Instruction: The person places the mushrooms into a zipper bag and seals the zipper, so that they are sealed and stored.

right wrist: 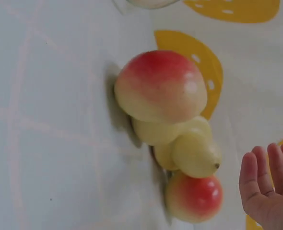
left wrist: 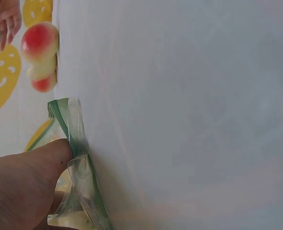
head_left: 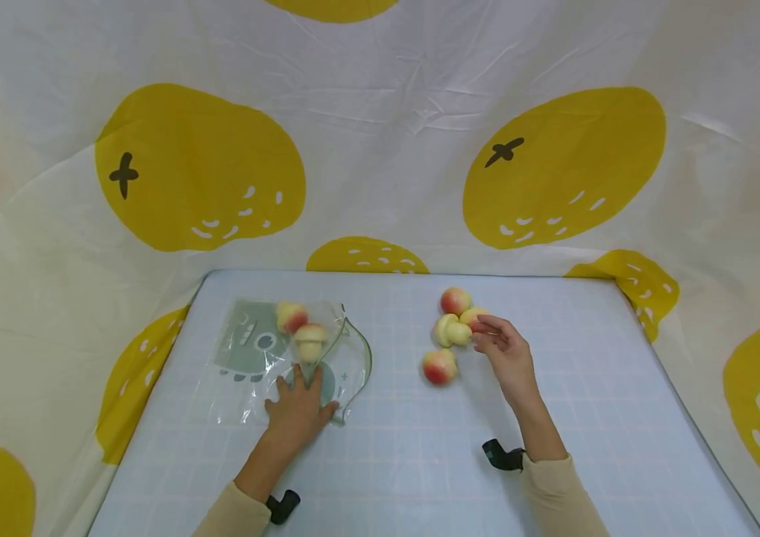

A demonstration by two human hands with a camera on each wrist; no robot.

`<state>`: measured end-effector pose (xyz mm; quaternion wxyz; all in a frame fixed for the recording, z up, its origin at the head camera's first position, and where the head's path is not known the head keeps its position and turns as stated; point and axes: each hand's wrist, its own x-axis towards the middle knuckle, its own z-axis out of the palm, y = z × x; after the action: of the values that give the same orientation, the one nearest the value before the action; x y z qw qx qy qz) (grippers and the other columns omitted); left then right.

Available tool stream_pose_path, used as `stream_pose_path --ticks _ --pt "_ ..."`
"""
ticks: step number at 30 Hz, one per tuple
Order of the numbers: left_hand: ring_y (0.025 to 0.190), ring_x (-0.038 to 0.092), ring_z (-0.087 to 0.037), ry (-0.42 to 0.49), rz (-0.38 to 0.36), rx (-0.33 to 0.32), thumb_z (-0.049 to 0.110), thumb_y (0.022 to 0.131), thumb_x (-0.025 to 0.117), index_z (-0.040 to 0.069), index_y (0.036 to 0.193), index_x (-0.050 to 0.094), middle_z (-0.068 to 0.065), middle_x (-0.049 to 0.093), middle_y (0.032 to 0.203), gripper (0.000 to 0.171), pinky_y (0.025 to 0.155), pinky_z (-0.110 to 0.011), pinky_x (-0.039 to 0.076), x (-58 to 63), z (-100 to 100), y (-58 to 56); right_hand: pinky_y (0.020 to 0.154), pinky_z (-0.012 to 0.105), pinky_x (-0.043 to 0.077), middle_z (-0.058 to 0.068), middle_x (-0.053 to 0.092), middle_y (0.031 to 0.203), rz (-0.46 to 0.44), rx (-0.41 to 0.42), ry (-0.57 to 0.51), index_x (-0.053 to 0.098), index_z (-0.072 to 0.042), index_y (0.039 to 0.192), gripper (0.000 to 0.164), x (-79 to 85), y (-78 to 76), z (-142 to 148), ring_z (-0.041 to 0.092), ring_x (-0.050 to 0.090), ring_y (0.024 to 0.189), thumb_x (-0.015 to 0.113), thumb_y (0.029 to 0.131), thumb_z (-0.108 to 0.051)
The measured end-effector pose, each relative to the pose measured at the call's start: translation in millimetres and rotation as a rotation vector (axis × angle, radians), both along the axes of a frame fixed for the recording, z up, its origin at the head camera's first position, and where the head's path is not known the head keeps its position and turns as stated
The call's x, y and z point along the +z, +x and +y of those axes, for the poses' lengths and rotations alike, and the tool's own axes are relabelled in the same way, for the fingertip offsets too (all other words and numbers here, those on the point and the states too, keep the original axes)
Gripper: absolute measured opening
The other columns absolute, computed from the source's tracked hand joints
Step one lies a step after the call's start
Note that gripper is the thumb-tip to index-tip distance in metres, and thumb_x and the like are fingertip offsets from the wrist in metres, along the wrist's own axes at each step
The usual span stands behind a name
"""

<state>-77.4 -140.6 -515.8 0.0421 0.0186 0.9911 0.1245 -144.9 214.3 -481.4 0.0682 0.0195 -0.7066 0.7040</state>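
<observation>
My left hand rests with spread fingers on a clear zip bag printed with a green cartoon face. Two toy mushrooms, one with a red cap and one stem-down, show at the bag's upper part. In the left wrist view the thumb lies against the bag's green-edged mouth. My right hand, fingers slightly bent and holding nothing, is beside a cluster of toy mushrooms: a yellow one, a red-capped one behind and one partly hidden by the fingers.
Nearer the front, another red-and-cream mushroom lies apart from the cluster. The pale checked table meets a white cloth with yellow fruit prints at its back edge. A black wrist camera sits on the right wrist.
</observation>
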Motion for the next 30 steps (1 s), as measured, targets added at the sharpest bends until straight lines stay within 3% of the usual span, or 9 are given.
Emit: stream_pose_path --ticks 12,21,30 --pt "0.123 0.037 -0.065 -0.001 -0.008 -0.002 0.046 0.090 0.072 0.003 0.146 0.048 -0.040 0.038 0.144 0.074 0.080 -0.079 0.039 -1.4 -1 -2.3 0.078 0.026 0.056 0.026 0.057 0.119 -0.075 -0.114 -0.046 0.057 0.009 0.129 0.035 -30.1 -12.3 6 0.019 0.064 0.093 0.063 0.095 0.003" --pt "0.124 0.036 -0.065 -0.009 -0.017 -0.002 0.048 0.090 0.071 0.004 0.147 0.047 -0.040 0.038 0.144 0.076 0.080 -0.079 0.039 -6.8 -2 -3.9 0.077 0.027 0.057 0.023 0.057 0.123 -0.161 -0.146 -0.092 0.056 0.006 0.132 0.042 -38.8 -15.1 0 0.015 0.064 0.091 0.068 0.093 0.001" --pt "0.123 0.036 -0.065 -0.011 -0.020 -0.003 0.049 0.089 0.072 0.003 0.147 0.047 -0.040 0.037 0.144 0.077 0.079 -0.079 0.040 -7.8 -2 -3.7 0.074 0.033 0.058 0.019 0.059 0.119 -0.193 -0.220 -0.090 0.059 0.004 0.127 0.037 -42.8 -20.9 -9 0.012 0.065 0.089 0.070 0.092 -0.005"
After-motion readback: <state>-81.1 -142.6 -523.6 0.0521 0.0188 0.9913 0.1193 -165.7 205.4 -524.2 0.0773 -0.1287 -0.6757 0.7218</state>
